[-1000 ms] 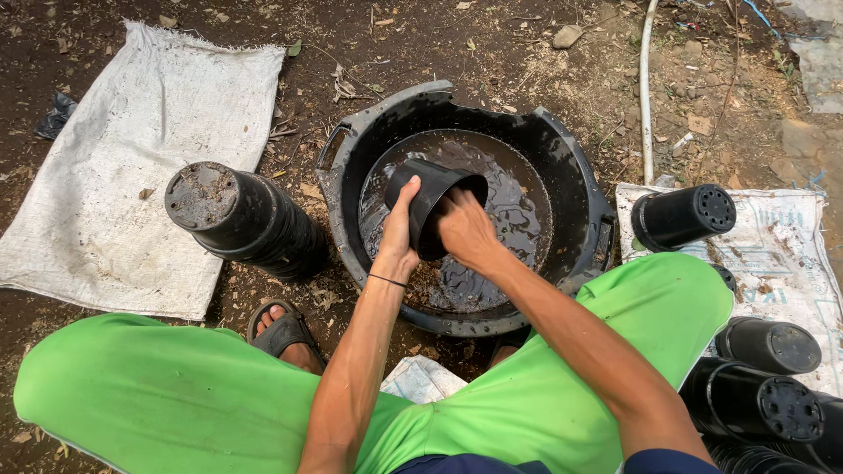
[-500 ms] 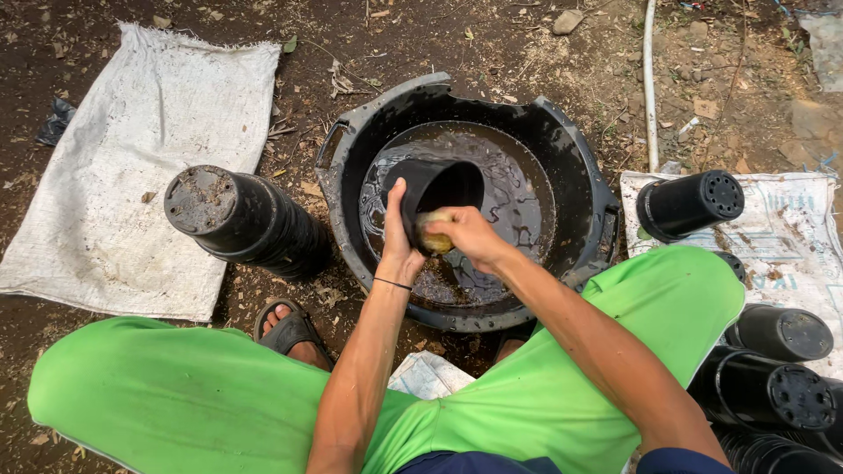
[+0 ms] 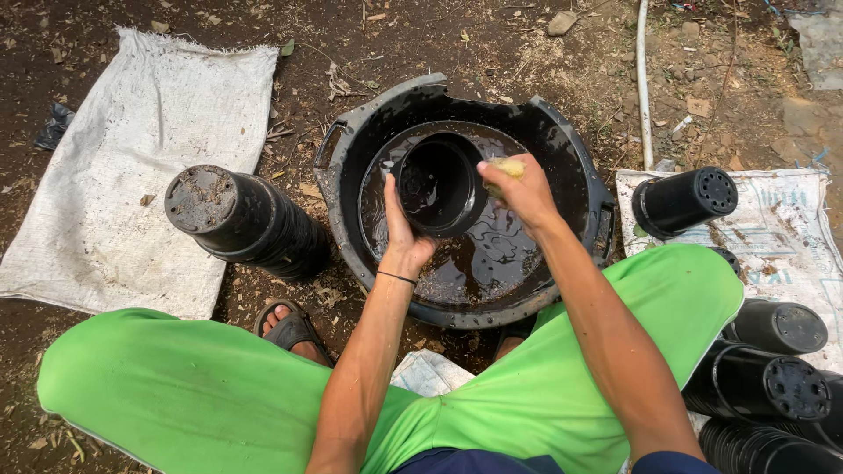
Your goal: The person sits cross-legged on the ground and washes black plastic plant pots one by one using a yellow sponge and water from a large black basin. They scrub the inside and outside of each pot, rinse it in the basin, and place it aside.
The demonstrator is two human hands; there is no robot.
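A wide black basin sits on the dirt ground and holds a shallow pool of muddy brown water, which lies just below the fingers of both hands. Inside the basin, above the water, the left hand grips a black plastic nursery pot: its fingers are clenched around the pot's near-left wall. The pot looks wet and dark, with soil smears on its inner wall and nothing else visible inside. It is tipped on its side, so its round mouth faces up toward the camera and its long axis runs away from the viewer, base down toward the basin's far side.

The right hand hovers at the pot's right rim, fingers closed on a small yellowish sponge that touches the rim.

Well left of the left fingers, a stack of black pots lies on its side beside a white sack. Right of the right fingers, more black pots lie on a printed sack.
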